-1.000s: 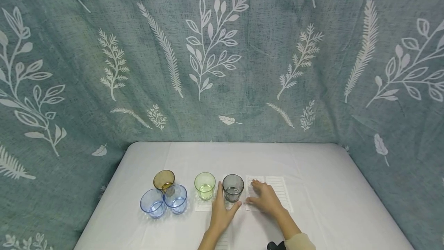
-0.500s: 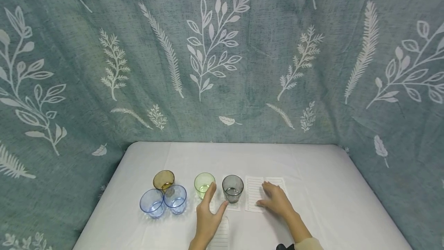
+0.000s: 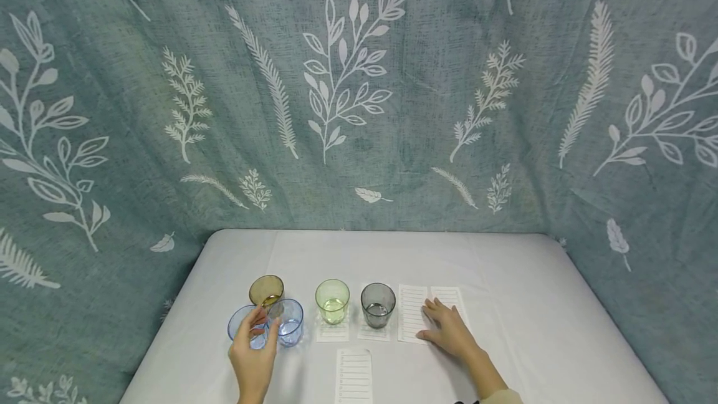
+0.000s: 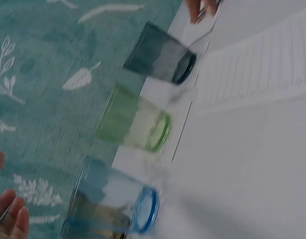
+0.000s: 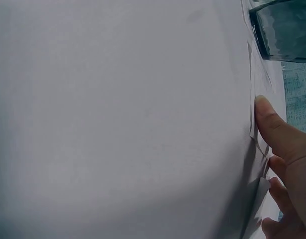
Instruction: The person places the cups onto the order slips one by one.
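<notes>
My left hand (image 3: 252, 354) hovers by two blue glasses, the left one (image 3: 238, 324) partly behind its fingers and the right one (image 3: 290, 328) beside its thumb. Its fingers are spread apart and hold nothing; whether they touch a glass I cannot tell. An amber glass (image 3: 266, 287) stands just behind the blue pair. On the right, my right hand (image 3: 450, 334) rests with fingers and thumb on a lined paper sheet (image 3: 412, 310); the right wrist view shows the thumb (image 5: 267, 117) against the sheet's edge.
A green glass (image 3: 332, 298) and a grey glass (image 3: 378, 301) stand upright on lined sheets in mid-table. Another lined sheet (image 3: 354, 376) lies nearer the front, and one more (image 3: 447, 293) lies behind my right hand. A patterned curtain (image 3: 359, 92) hangs behind the white table (image 3: 538, 341).
My left hand has moved left, from beside the grey glass, past the green glass, to the blue glasses. My right hand has shifted slightly right along the sheets.
</notes>
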`<state>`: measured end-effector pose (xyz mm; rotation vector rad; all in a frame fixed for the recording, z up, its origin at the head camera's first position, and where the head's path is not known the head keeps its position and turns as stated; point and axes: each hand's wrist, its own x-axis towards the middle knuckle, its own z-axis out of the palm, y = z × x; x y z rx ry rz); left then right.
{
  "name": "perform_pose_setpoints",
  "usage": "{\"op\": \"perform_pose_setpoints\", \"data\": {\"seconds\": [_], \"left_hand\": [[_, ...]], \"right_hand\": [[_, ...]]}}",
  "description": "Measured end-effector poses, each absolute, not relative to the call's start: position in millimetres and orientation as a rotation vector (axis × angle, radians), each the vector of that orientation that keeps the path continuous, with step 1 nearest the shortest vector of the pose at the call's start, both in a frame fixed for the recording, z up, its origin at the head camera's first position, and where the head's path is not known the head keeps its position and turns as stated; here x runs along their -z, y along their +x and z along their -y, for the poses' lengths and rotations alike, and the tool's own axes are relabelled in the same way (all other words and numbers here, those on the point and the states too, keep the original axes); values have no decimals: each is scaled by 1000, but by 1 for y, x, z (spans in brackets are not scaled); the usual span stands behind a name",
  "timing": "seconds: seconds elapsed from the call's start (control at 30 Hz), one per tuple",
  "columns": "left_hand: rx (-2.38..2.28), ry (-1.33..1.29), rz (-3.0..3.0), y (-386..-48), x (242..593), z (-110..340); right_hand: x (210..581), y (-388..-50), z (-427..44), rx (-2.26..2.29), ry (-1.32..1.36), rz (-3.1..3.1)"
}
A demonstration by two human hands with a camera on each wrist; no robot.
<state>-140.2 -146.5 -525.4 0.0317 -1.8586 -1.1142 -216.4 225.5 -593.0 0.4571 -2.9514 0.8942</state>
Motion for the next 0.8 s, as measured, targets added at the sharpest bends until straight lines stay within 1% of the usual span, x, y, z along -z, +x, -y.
{"op": "perform_pose_setpoints", "data": {"seconds": [0.17, 0.4, 0.8], "left_hand": [[1042, 218, 1876, -136, 527, 168], [1061, 456, 1931, -134, 531, 184], [1144, 571, 2230, -137, 545, 199]], "right_hand": [[594, -215, -226, -835, 467, 2948], [594, -213, -227, -778, 473, 2933], [591, -214, -226, -830, 516, 2935]]}}
